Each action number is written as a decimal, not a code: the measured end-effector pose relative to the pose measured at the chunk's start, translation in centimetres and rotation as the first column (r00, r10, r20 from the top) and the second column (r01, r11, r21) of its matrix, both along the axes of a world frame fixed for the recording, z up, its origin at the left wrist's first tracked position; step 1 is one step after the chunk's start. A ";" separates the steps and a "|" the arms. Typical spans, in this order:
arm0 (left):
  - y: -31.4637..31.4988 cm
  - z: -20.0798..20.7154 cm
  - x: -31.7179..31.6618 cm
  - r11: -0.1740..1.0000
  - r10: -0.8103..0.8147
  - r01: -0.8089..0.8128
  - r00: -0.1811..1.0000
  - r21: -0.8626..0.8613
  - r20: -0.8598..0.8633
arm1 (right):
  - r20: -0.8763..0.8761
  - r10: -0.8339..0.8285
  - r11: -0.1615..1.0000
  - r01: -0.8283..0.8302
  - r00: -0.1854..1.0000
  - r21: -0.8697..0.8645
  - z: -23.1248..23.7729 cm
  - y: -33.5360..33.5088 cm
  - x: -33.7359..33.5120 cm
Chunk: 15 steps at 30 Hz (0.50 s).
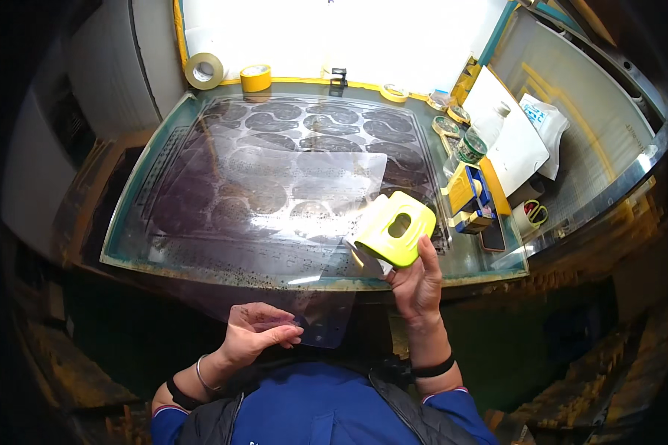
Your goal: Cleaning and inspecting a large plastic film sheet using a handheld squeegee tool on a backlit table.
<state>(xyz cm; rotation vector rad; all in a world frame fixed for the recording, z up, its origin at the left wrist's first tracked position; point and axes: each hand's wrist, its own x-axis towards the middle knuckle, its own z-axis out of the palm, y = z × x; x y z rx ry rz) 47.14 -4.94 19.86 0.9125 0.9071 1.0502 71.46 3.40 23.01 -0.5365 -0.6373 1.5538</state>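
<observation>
Head view: the person's right hand [417,285], at about 4 o'clock from the middle, is curled round a lime-yellow hole punch [416,226], gripping it at its near end with the thumb along its right side. The punch lies at 3 o'clock, just right of centre, and an oval opening shows in its upper face. The left hand [263,331], at 7 o'clock, has its thumb and fingers drawn nearly together, pinching the near edge of a clear purplish film [289,248]. That film stretches from the pinch toward 12 o'clock, over the front edge of the glass-topped worktop [490,268]; its near corner, with small round spots, hangs beyond that edge. Whether the punch touches the film I cannot tell.

Beneath the film lies a larger patterned sheet [330,121] with dark rounded shapes. Toward 11 o'clock are a beige tape roll [217,71] standing on edge and a yellow tape roll [256,80] lying beside it. A small black folding stand [338,77] sits at 12 o'clock, and a flatter tape roll [394,93] at 1 o'clock. A clear plastic bottle [491,126] is at 2 o'clock, and a blue-and-yellow tape dispenser [485,204] at 3 o'clock, with a dark phone [493,239] just beside it.
</observation>
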 end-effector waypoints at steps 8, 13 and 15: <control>0.1 -0.4 0.0 1.000 -0.016 0.016 1.000 -0.007 0.014 | 0.000 -0.005 1.000 0.005 1.000 -0.017 -0.2 0.1 -0.3; 0.0 -0.4 -0.2 0.999 -0.037 0.037 0.999 -0.017 -0.019 | -0.021 0.014 1.000 -0.014 1.000 0.007 -1.3 0.2 0.3; -0.1 -0.5 -0.2 0.999 -0.038 0.037 0.998 -0.035 -0.040 | 0.064 -0.063 0.998 0.064 0.996 -0.021 -1.0 0.0 0.3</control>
